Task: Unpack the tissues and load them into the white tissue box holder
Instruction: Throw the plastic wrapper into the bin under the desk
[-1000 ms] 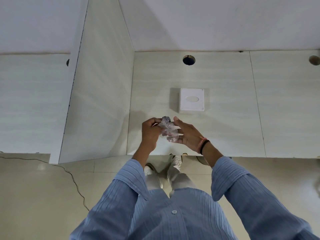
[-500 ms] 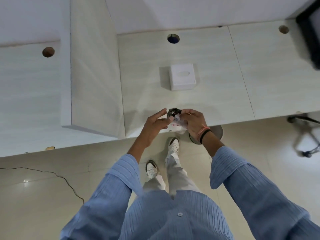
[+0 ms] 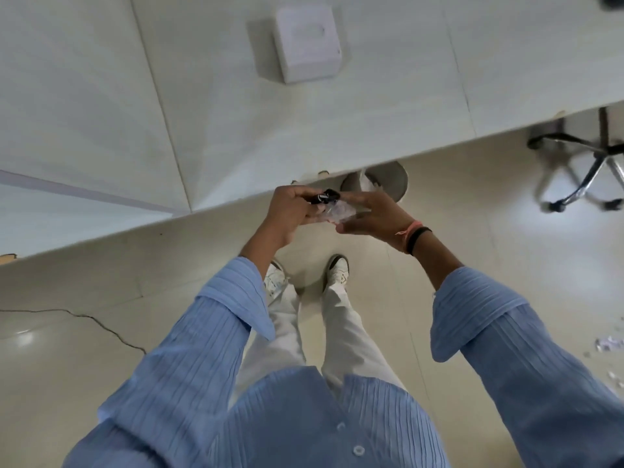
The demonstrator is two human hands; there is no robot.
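The white tissue box holder [image 3: 307, 42] stands on the pale desk [image 3: 209, 106], its oval slot facing up. Below the desk's front edge, over the floor, both hands meet around a crumpled clear plastic wrapper [image 3: 339, 212]. My left hand [image 3: 292, 211] grips the wrapper's left side, with a small black object at its fingertips. My right hand [image 3: 371, 216] holds the wrapper's right side with thumb and fingers, bands on its wrist. No tissues show.
A round grey bin [image 3: 385, 179] sits under the desk edge just beyond the hands. An office chair's chrome base [image 3: 584, 170] stands at the right. A desk divider panel [image 3: 77, 96] rises at the left. Plastic scraps [image 3: 607, 342] lie on the floor at right.
The view has tilted down and back, so the holder sits near the top edge. Both hands with the wrapper have moved off the desk to over the floor near the bin.
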